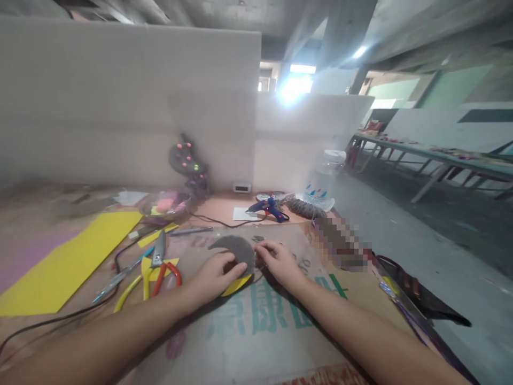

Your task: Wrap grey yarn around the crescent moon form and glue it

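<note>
A dark grey crescent point(239, 247), felt-like in look, is gripped at its lower edge by my left hand point(216, 275), thumb on top. A yellow piece point(236, 285) shows beneath the crescent below that thumb. My right hand point(280, 264) is pinched closed at the crescent's right edge; what lies between its fingertips is too small to make out. Thin grey curls point(306, 263) lie on the table to the right of this hand. Behind both hands a blue glue gun point(269, 207) rests beside a white card point(240, 214).
Left of my arms lie scissors point(159, 251), red-handled pliers point(166, 272) and a yellow sheet point(88, 256). A bowl of coloured pieces point(166, 204), a decorated dark crescent point(182, 160), grey cord point(306, 207) and a clear jar point(323, 179) stand behind. A black cable point(60, 319) crosses the left side.
</note>
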Available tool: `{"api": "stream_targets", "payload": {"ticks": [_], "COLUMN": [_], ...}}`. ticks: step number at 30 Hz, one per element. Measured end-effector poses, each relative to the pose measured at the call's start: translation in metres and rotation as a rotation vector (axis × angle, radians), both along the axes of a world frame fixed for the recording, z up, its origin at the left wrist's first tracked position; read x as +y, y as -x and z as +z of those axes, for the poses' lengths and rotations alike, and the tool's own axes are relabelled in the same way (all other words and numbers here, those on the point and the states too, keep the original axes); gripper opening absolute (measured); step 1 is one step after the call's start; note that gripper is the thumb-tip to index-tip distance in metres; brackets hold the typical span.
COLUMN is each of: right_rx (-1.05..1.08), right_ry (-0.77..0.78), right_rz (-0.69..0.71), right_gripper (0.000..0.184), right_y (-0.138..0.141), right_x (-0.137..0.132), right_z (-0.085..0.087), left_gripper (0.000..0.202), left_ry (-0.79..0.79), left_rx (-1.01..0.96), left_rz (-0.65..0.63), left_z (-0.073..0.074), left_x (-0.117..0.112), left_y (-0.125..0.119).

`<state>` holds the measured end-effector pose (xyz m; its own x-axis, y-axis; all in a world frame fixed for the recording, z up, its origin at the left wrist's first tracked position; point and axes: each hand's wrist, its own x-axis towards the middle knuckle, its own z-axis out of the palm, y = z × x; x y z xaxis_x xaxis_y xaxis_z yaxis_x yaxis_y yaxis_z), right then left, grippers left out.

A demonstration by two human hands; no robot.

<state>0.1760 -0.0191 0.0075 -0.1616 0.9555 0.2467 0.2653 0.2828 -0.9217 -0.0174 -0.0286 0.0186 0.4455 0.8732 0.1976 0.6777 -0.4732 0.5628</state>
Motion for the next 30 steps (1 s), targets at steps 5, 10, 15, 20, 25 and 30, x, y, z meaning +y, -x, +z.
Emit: {"api": "stream_targets", "payload": {"ticks": [5,10,15,20,25,30], "right_rx": [-0.035,-0.073,-0.186,-0.286,-0.336,-0.324], "right_ry": [-0.011,-0.14,-0.377,-0.438,-0.422,-0.409], "right_rz": [-0.074,-0.149,-0.173,-0.245,-0.27,-0.237], "right_gripper": [0.018,0.012,0.018,0.022,0.021,0.019], "right_y": [-0.011,-0.026,-0.025,-0.023,-0.024,-0.024], "right_x": [-0.006,-0.005,0.0,0.003,0.003,0.003], "right_z": [0.0,-0.003,-0.005,-0.008,-0.009,-0.007], "left_gripper": [0.045,0.045,0.045,0.046,0.046,0.046], "left_ry": [-0.11,-0.136,-0.118,-0.079,0.015,-0.029], "left_rx": [0.075,0.093,0.084,0.052,0.0,0.038], "left_rz": [0.039,0.066,0.039,-0.016,-0.028,-0.004], "left_z": [-0.006,-0.008,-0.003,-0.004,-0.004,-0.006], "left_x": [0.001,0.003,0.0,-0.002,-0.001,0.0], "left_y": [-0.003,-0.006,-0.002,0.002,0.002,0.003]}}
